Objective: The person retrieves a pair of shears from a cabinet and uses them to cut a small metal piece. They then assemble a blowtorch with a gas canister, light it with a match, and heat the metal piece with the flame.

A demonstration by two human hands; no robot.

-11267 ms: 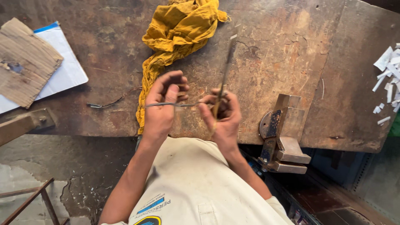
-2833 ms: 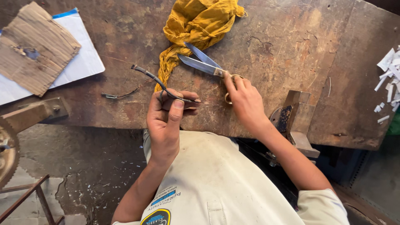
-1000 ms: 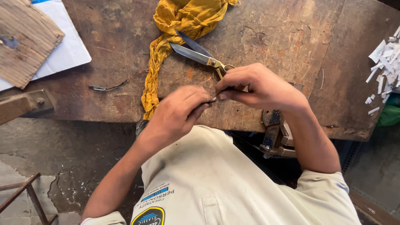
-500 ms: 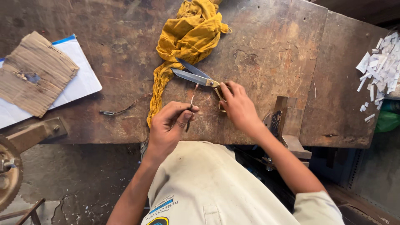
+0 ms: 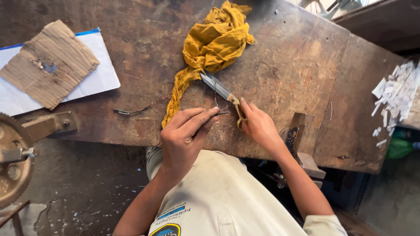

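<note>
My left hand (image 5: 186,140) pinches a thin bent metal wire (image 5: 215,101) near the front edge of the worn wooden bench (image 5: 288,65); the wire rises toward the blades of the metal shears (image 5: 221,89). My right hand (image 5: 258,124) is closed on the shears' handles, and the blades point up-left toward a crumpled yellow cloth (image 5: 210,48). The shears lie low against the bench top, with the wire at or just beside the blades.
A torn piece of cardboard (image 5: 50,63) lies on a white sheet at the left. A loose wire piece (image 5: 133,109) rests on the bench. A small vise (image 5: 299,142) hangs at the bench's front edge. White paper scraps (image 5: 396,94) are at the right, a toothed wheel (image 5: 13,164) at far left.
My left hand has shifted slightly right and brought the wire up against the shears' blades. My right hand stays on the handles. The view has tilted a little.
</note>
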